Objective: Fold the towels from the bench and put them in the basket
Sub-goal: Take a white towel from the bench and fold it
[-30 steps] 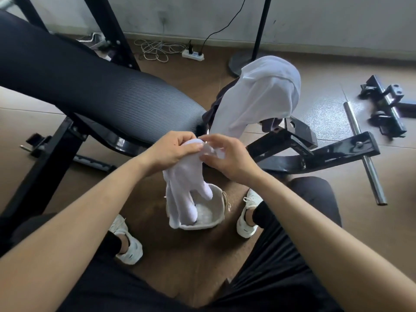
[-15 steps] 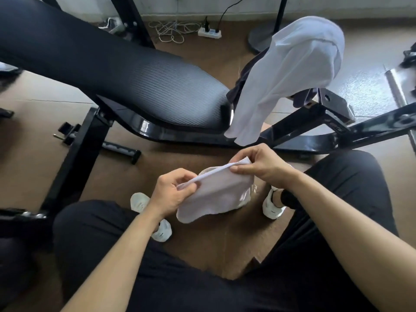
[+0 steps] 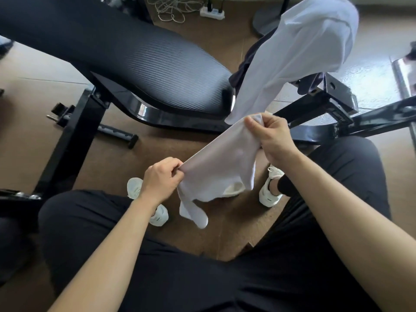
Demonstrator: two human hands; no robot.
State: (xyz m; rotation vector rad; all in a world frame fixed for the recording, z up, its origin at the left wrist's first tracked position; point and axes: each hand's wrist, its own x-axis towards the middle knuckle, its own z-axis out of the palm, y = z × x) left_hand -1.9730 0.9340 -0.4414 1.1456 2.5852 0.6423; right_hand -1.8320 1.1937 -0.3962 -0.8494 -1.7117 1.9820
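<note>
A small white towel (image 3: 220, 167) is stretched slantwise between my two hands above the floor. My left hand (image 3: 161, 176) pinches its lower left corner. Its upper right corner is gripped by my right hand (image 3: 272, 136). A loose flap of it hangs down between my feet. Under the towel, only a sliver of the pale basket (image 3: 234, 190) shows on the floor. A second, larger white towel (image 3: 299, 50) is draped over the end of the black bench (image 3: 144, 64), just above my right hand.
The bench's black steel frame (image 3: 333, 109) runs behind my hands and down at the left. My white shoes (image 3: 269, 190) stand on either side of the basket. A power strip (image 3: 212, 12) with cables and a round stand base lie at the far wall.
My hands have drawn apart and spread the towel wider, the right one rising toward the bench. A flap now hangs lower. The view has moved closer.
</note>
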